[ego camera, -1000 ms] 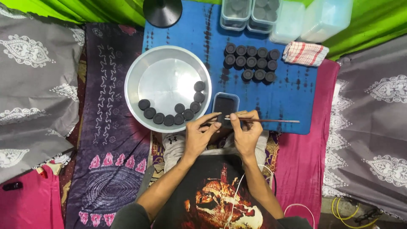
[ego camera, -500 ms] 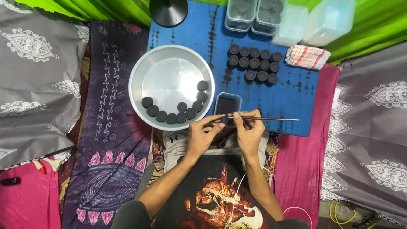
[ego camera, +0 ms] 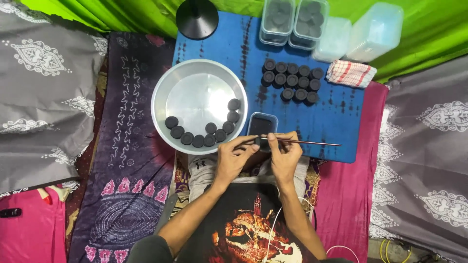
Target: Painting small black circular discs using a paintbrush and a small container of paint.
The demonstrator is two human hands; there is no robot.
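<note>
My right hand (ego camera: 284, 155) pinches a thin stick (ego camera: 312, 142) lying level above the blue mat (ego camera: 336, 117); my left hand (ego camera: 234, 157) grips a small dark disc (ego camera: 258, 141) at its tip. Just beyond sits a small dark tub (ego camera: 262, 124) — the round metal pan (ego camera: 199, 106) holds a curve of black discs (ego camera: 204, 136).

A thin, straight stick (ego camera: 304, 142), reddish-brown, lies level across the front edge of the blue mat, its free end pointing right. Its left end is pinched at a small dark disc (ego camera: 258, 141), round and flat, which sits between the fingertips just in front of a small rectangular container (ego camera: 262, 124) of black contents, open at the top.
</note>
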